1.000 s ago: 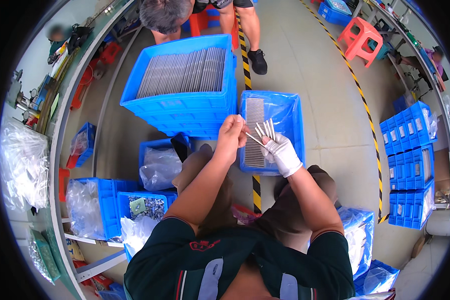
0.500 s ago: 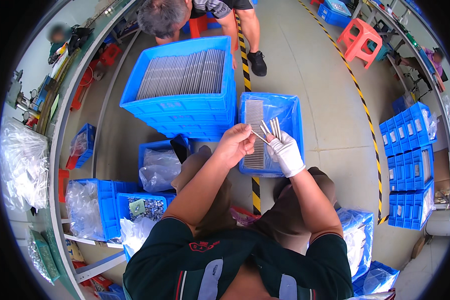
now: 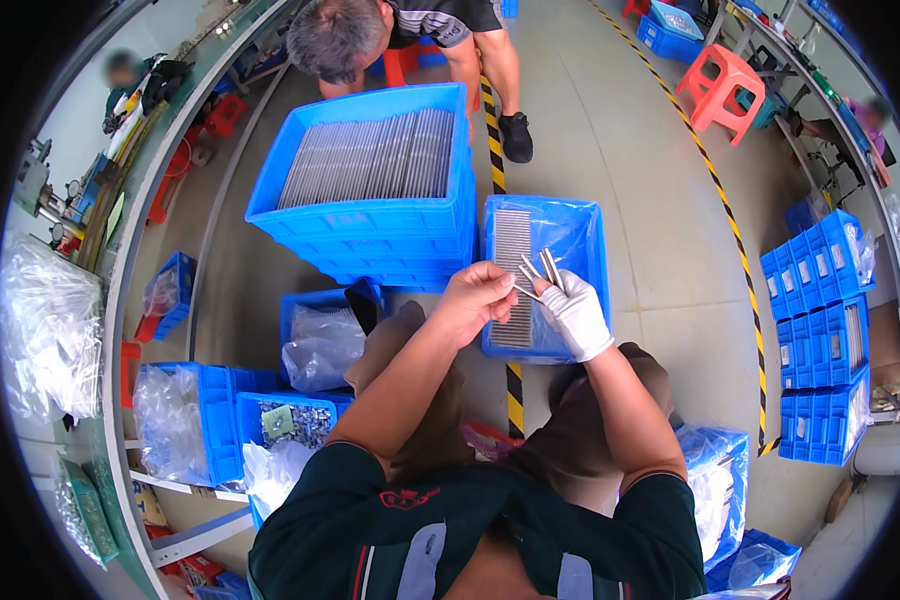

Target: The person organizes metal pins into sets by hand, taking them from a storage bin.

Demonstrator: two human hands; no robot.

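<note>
A: What are the hands doing?

B: Both are sitting near the centre of the frame, above a lined crate (image 3: 580, 235). The right hand (image 3: 577, 315), in a white glove, is closing around a small bunch of metal rods (image 3: 548, 268) that are fanning upward out of its grip. The bare left hand (image 3: 477, 297) is pinching the end of one thin rod (image 3: 523, 291) between fingertips, its fingers curling in, just beside the glove.

A: And what is lying in that crate?

B: A neat strip of rods (image 3: 512, 275) is running along its left side, on blue plastic lining.

A: Anything around it?

B: A big crate (image 3: 370, 215) is touching it on the left, packed with grey rows. Another person (image 3: 370, 35) is bending over it at the top of the frame. Lower left, small bins (image 3: 220, 420) are holding clear bags and metal bits. Blue bins (image 3: 820, 340) are stacking up at the right edge, and a red stool (image 3: 725, 85) is standing upper right on the floor (image 3: 630, 130).
</note>
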